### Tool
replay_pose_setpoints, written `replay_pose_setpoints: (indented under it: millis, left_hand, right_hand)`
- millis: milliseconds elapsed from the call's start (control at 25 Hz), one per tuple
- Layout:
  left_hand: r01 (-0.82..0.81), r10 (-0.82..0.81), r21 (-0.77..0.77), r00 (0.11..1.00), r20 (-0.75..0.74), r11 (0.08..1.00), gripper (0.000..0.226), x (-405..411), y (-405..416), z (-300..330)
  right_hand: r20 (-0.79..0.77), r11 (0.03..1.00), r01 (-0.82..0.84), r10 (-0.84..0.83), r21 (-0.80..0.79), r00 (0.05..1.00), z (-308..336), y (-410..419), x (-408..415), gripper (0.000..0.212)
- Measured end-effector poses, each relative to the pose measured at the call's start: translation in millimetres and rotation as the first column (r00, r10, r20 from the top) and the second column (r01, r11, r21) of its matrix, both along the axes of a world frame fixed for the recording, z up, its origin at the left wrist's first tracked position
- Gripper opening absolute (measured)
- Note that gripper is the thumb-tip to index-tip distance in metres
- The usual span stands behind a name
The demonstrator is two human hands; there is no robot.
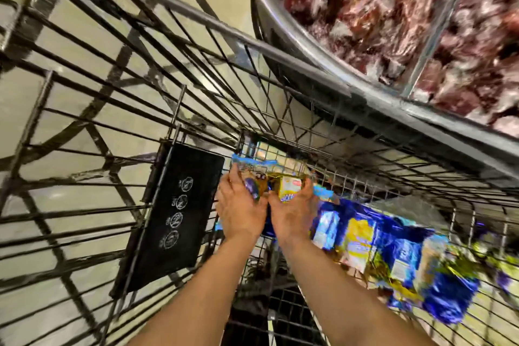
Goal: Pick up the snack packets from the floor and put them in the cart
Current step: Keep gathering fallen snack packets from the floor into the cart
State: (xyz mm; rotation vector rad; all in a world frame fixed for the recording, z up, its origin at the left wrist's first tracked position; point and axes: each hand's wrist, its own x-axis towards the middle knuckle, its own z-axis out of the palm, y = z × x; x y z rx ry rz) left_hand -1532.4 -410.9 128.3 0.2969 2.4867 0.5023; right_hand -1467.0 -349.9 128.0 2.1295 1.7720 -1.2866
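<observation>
Right, both hands, left hand [238,205] & right hand [295,209], grip a snack packet [276,184] over the cart [393,177] floor, left of the packet pile [393,255]. Lower it w/ both hands, then let go.

Both hands [266,211] reach into the wire cart [365,160], which is open from above. Its mesh walls close in ahead of and beside them. A black flap [174,213] stands just to their left, snack packets [393,250] crowd the right, and a display bin [393,36] overhangs beyond.
</observation>
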Motion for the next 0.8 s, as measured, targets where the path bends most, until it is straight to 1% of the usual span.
replay_pose_setpoints:
  millis: [120, 200, 280, 360, 440, 480, 520, 560, 600, 640, 720, 760, 800]
  left_hand:
    - [0.014, -0.015, 0.005, 1.000, 0.018, 1.000, 0.093, -1, -6, 2]
    - [0.063, -0.063, 0.047, 0.998, -0.002, 0.997, 0.084, 2, -14, 9]
    - [0.107, -0.106, 0.088, 0.994, -0.012, 0.990, 0.075, 8, -26, 26]
    - [0.118, -0.117, 0.098, 0.993, -0.026, 0.988, 0.068, 12, -37, 55]
    - [0.157, -0.152, 0.112, 0.987, -0.049, 0.981, 0.063, 14, -44, 87]
    - [0.199, -0.193, 0.124, 0.979, -0.060, 0.972, 0.061, 15, -44, 102]
    - [0.271, -0.263, 0.131, 0.962, -0.080, 0.954, 0.059, 17, -44, 122]
    - [0.368, -0.355, 0.123, 0.928, -0.117, 0.922, 0.060, 20, -39, 143]
    - [0.475, -0.456, 0.102, 0.875, -0.166, 0.874, 0.062, 25, -34, 164]
    - [0.575, -0.546, 0.073, 0.804, -0.234, 0.815, 0.064, 32, -27, 185]
    - [0.730, -0.687, -0.019, 0.634, -0.354, 0.683, 0.063, 55, -10, 233]
    - [0.786, -0.751, -0.075, 0.552, -0.362, 0.614, 0.064, 70, 0, 258]
    - [0.820, -0.794, -0.103, 0.501, -0.346, 0.562, 0.066, 85, 8, 275]
  right_hand:
    - [-0.048, 1.000, -0.006, 0.006, 0.003, 0.999, -2, -6, 0, 0.100]
    - [-0.055, 1.000, 0.002, -0.002, -0.001, 0.998, 3, -13, 0, 0.094]
    - [-0.069, 1.000, -0.004, 0.006, 0.029, 0.998, 14, -19, 4, 0.086]
    - [-0.105, 0.998, -0.014, 0.020, 0.057, 0.994, 41, -20, 12, 0.078]
    - [-0.115, 0.995, -0.081, 0.087, 0.062, 0.990, 77, -18, 24, 0.070]
    - [-0.105, 0.987, -0.136, 0.145, 0.086, 0.984, 95, -17, 32, 0.067]
    - [-0.086, 0.971, -0.190, 0.204, 0.145, 0.975, 117, -15, 42, 0.063]
    - [-0.054, 0.944, -0.244, 0.262, 0.222, 0.964, 141, -11, 55, 0.059]
    - [-0.009, 0.909, -0.294, 0.310, 0.295, 0.951, 167, -7, 69, 0.056]
    - [0.054, 0.869, -0.348, 0.352, 0.352, 0.934, 193, -3, 86, 0.056]
    - [0.228, 0.789, -0.452, 0.391, 0.417, 0.892, 245, 6, 129, 0.063]
    - [0.307, 0.749, -0.492, 0.390, 0.443, 0.868, 268, 9, 155, 0.066]
    - [0.374, 0.715, -0.528, 0.383, 0.459, 0.845, 285, 11, 179, 0.068]
